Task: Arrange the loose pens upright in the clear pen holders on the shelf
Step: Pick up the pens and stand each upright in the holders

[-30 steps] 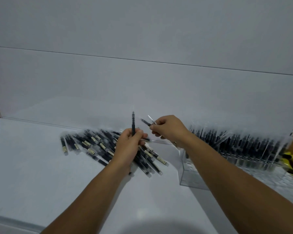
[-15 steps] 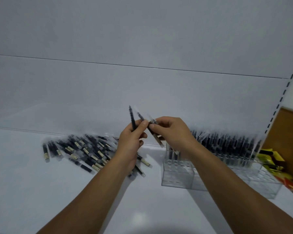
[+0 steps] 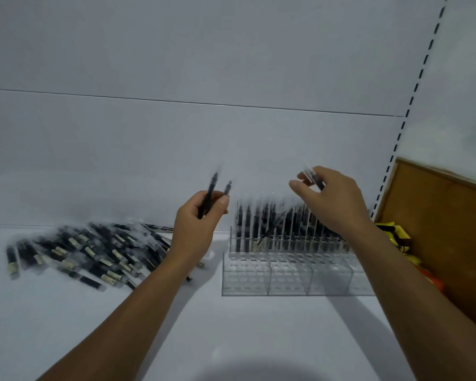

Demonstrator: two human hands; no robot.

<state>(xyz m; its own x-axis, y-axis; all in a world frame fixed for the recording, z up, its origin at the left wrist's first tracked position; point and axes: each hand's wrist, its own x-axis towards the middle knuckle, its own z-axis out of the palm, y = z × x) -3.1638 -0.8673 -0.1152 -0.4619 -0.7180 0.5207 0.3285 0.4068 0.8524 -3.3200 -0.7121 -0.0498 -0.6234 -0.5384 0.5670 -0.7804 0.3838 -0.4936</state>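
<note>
Left hand (image 3: 195, 224) grips 2 pens (image 3: 210, 191) upright. Right hand (image 3: 333, 199) pinches a blurred pen (image 3: 315, 178), possibly 2, over the holders (image 3: 286, 279)

A heap of loose pens (image 3: 88, 251) (dark barrels, pale labels) lies flat toward the left rear of the shelf (image 3: 231, 325). Right of it the clear pen holders (image 3: 286, 279) stand in a row, their rear holes packed with upright pens (image 3: 286, 229). The left hand (image 3: 198, 218) grips two pens (image 3: 210, 193), tips up. The right hand (image 3: 333, 199) pinches what looks like one blurred pen (image 3: 315, 180).
</note>
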